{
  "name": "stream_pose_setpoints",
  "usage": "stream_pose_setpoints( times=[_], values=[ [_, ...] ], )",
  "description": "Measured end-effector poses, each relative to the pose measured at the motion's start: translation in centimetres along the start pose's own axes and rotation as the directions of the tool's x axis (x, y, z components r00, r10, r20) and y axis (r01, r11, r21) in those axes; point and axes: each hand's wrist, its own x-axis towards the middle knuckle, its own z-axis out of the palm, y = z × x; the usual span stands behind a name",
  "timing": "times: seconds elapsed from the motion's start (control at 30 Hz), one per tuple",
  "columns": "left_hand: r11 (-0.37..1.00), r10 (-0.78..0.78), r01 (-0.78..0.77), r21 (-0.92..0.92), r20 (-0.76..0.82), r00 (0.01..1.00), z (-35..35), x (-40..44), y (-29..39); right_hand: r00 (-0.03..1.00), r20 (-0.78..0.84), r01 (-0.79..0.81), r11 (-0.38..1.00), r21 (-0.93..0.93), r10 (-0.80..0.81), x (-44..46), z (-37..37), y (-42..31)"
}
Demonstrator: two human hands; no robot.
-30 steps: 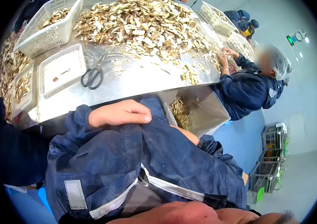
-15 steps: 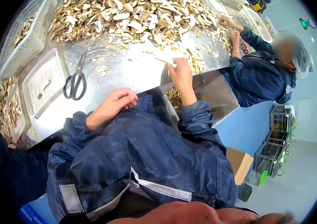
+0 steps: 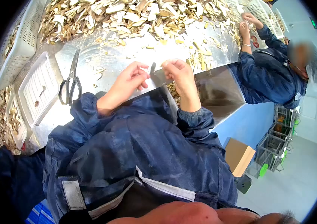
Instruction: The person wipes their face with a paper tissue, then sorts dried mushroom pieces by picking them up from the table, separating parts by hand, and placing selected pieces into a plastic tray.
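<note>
My right hand is pinched above the metal table near its front edge, with a small pale-yellow mushroom slice at the fingertips, partly lost in glare. Facing it from the left, my left hand has loosely curled fingers, apart from one another, and nothing visible in them. A small gap separates the two hands. Beyond them lies a big heap of dried mushroom slices. Black-handled scissors rest on the table left of my left hand, blades pointing away.
A shallow white tray holding a few bits stands left of the scissors. Behind it is a tall white perforated basket. Small scraps lie on the metal table. At the right, a co-worker in blue handles pieces beside the heap.
My left hand has risen forward and right, toward my right hand, and its fingers have loosened. My right hand has drawn back slightly, bringing the slice nearer. The view has shifted a little.
</note>
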Motion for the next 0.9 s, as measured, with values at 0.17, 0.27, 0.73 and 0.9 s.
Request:
stream_pose_setpoints(
  times=[0.17, 0.27, 0.73, 0.9],
  values=[
    [0.996, 0.082, -0.083, -0.036, -0.033, 0.996, 0.8, 1.5, -0.4, 0.999, 0.035, -0.012, 0.997, 0.079, 0.009, -1.0, 2.8, 0.5],
    [0.995, 0.028, -0.034, -0.092, -0.07, 0.997, 0.1, 1.4, -0.9, 0.995, 0.096, -0.048, 0.99, 0.133, 0.035, -1.1, 3.4, 1.0],
    [0.915, -0.145, 0.117, -0.386, -0.044, 0.988, -1.2, -0.4, 0.9, 0.986, 0.123, -0.15, 0.928, 0.342, 0.114, -0.5, 3.6, 0.8],
    [0.953, -0.114, 0.086, -0.291, -0.081, 0.99, -0.2, -0.2, 0.0, 0.984, 0.15, -0.141, 0.923, 0.358, 0.092, -0.7, 4.0, 1.2]
  ],
)
